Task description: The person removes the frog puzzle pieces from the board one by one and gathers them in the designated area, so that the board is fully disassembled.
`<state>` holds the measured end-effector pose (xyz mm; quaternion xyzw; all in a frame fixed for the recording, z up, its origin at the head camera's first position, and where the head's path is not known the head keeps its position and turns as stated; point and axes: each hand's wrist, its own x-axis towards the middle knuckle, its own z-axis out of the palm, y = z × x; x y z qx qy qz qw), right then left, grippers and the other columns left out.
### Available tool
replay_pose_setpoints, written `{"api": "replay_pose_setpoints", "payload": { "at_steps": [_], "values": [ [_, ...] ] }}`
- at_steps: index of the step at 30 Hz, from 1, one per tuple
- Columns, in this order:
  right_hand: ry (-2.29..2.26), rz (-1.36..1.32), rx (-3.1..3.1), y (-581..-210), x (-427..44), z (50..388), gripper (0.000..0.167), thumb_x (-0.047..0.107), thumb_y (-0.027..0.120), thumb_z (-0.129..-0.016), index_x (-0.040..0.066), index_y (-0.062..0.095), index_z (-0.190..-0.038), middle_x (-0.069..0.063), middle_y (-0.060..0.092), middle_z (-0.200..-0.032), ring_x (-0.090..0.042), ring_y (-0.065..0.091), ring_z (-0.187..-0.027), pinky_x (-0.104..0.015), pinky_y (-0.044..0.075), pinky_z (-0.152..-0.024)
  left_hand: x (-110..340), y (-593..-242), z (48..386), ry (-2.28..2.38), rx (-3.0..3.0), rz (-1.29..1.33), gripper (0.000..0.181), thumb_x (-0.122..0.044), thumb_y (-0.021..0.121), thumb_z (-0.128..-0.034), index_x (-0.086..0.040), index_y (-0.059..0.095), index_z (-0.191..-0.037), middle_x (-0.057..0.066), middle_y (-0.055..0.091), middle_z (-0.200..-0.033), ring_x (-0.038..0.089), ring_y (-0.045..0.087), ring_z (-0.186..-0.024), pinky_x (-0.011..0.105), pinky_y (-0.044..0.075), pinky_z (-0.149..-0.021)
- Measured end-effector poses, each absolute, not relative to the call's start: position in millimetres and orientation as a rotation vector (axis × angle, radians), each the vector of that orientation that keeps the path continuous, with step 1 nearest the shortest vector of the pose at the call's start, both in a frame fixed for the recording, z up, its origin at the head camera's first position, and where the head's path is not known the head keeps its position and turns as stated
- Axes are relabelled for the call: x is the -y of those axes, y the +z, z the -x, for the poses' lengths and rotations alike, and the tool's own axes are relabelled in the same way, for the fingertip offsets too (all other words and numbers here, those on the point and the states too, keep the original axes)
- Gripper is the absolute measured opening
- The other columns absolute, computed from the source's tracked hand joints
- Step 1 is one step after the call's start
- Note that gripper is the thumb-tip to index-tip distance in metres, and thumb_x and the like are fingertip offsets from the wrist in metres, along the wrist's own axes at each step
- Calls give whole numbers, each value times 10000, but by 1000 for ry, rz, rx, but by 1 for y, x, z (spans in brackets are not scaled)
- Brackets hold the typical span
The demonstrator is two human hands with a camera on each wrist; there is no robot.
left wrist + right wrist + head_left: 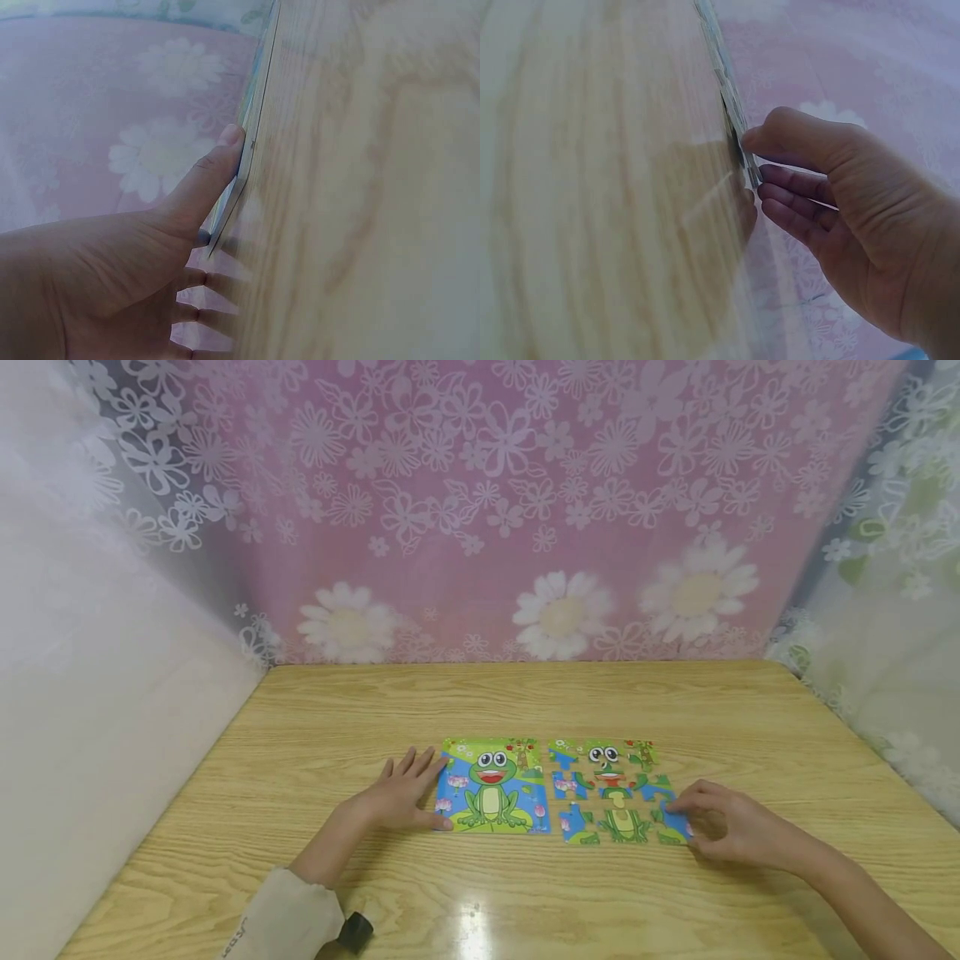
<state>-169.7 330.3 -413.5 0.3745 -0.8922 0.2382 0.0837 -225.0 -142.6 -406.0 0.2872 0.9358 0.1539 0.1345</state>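
A square frog picture board [491, 785] lies flat on the table. My left hand [397, 797] rests at its left edge with fingers spread and straight; in the left wrist view the thumb [214, 165] lies on the board's edge. To the right, separate frog jigsaw pieces [618, 822] are laid out in rows with gaps between them. My right hand [731, 827] holds the lower-right corner piece [675, 827], blue and green, between thumb and fingers. In the right wrist view that hand [847, 180] has its thumb over the piece's edge and its other fingers curled beside it.
The wooden table [360, 702] reaches back to a pink flowered curtain [480, 527]. Pale cloth hangs at the left and right sides. A small black object [356, 932] sits by my left sleeve [288, 914].
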Motion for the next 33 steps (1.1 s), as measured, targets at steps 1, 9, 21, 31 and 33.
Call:
{"api": "replay_pose_setpoints", "payload": {
  "at_steps": [1, 9, 21, 31, 33],
  "values": [
    [711, -1122, 2663, -414, -330, 170, 411, 6, 774, -687, 155, 656, -1052, 101, 537, -1009, -65, 535, -886, -221, 474, -736, 143, -406, 225, 446, -2712, -833, 978, -587, 596, -792, -85, 121, -1483, 173, 23, -1510, 386, -59, -1347, 578, -19, -1022],
    [727, -1137, 2674, -413, -328, 169, 405, 6, 766, -696, 147, 657, -1060, 94, 540, -1019, -71, 534, -898, -229, 474, -743, 142, -404, 224, 433, -2713, -835, 966, -570, 597, -801, -70, 124, -1480, 186, 30, -1506, 394, -49, -1347, 582, -10, -1022],
    [687, -1120, 2687, -413, -327, 169, 386, 30, 760, -717, 164, 652, -1062, 101, 534, -1026, -70, 526, -898, -246, 478, -733, 141, -403, 223, 427, -2719, -828, 965, -569, 599, -802, -65, 132, -1478, 185, 37, -1506, 397, -37, -1346, 582, -5, -1023],
    [651, -1097, 2703, -413, -329, 169, 369, 58, 763, -728, 180, 651, -1058, 110, 534, -1034, -64, 522, -918, -231, 469, -745, 141, -402, 223, 435, -2712, -838, 959, -560, 601, -808, -57, 132, -1477, 198, 34, -1503, 403, -44, -1344, 588, -8, -1019],
    [656, -1103, 2702, -413, -329, 168, 373, 59, 762, -730, 186, 646, -1062, 107, 535, -1040, -66, 520, -926, -223, 464, -752, 141, -402, 223, 435, -2714, -838, 961, -563, 599, -807, -58, 132, -1477, 197, 35, -1503, 402, -42, -1344, 589, -6, -1019]
  ]
}}
